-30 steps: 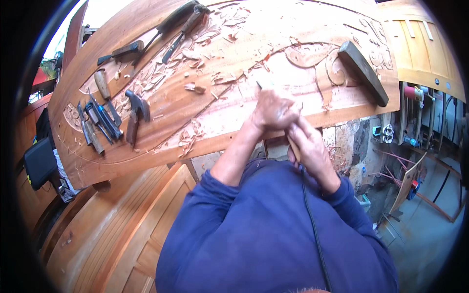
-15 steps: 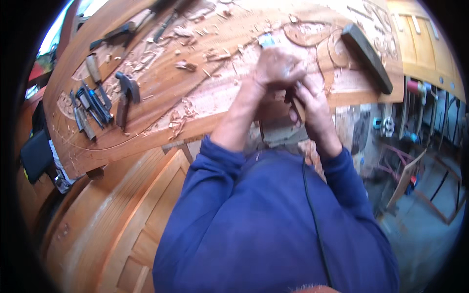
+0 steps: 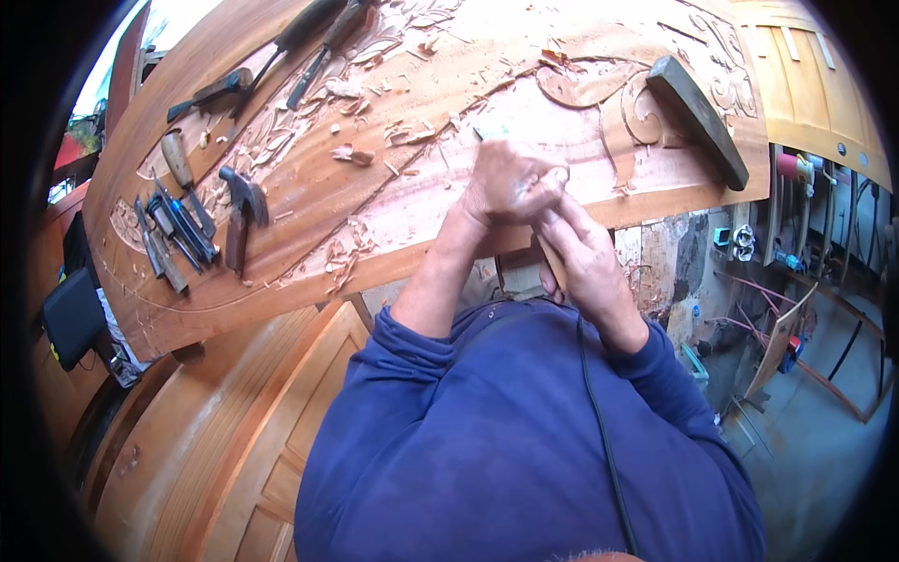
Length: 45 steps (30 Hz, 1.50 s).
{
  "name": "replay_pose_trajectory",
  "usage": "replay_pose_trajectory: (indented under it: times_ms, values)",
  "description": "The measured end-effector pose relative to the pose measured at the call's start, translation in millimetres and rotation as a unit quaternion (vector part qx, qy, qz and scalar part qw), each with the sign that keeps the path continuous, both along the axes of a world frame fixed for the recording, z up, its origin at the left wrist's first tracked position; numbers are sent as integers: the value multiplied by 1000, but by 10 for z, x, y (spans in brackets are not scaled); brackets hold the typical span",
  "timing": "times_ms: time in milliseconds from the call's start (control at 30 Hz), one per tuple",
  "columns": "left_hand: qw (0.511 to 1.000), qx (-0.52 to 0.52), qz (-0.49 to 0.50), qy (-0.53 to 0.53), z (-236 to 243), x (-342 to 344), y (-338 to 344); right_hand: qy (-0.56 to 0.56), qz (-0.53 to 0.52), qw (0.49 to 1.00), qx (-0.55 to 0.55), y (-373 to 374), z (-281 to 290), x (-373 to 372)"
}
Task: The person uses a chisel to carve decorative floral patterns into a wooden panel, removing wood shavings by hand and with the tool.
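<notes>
My left hand is closed in a fist around the front of a carving tool over the carved wooden panel. My right hand is just below and right, touching it, with fingers round the tool's wooden handle. The tool's blade is mostly hidden by my left hand. Pale shavings lie about the panel's raised scrolls. A long dark block rests on the panel at the right.
Chisels and a hammer lie at the panel's left, with more tools at the upper left. Wooden doors are below left. A yellow panel, metal frames and a leaning board are at the right.
My joined hands rose in the picture, then came back down, slightly left of where they started. The panel's slight shift suggests camera movement. The grip on the tool looks the same.
</notes>
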<state>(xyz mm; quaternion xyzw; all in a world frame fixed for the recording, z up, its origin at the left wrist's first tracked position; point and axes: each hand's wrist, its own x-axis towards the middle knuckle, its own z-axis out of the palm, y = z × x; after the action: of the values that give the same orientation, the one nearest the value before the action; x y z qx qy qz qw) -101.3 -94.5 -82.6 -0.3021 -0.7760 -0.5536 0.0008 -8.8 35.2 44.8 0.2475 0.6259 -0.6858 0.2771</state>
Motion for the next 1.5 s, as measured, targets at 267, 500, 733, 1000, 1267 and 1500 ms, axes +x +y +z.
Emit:
replay_pose_trajectory:
  times_ms: [267,500,733,1000,1267,1500]
  values:
    - [999,-46,7,27,-76,-28,92,20,-1,1000,18,128,-160,-8]
    - [1000,-1,23,3,-18,-57,95,344,23,900,268,238,-288,258]
    - [995,-55,48,65,-168,-191,37,439,-7,851,288,200,-494,63]
    - [999,-28,22,14,-36,-49,61,423,-49,854,299,532,-132,686]
    - [993,-56,46,93,-102,-202,76,416,-33,892,176,133,-201,-174]
    - [998,29,50,31,-36,-136,120,435,-111,880,154,529,-250,358]
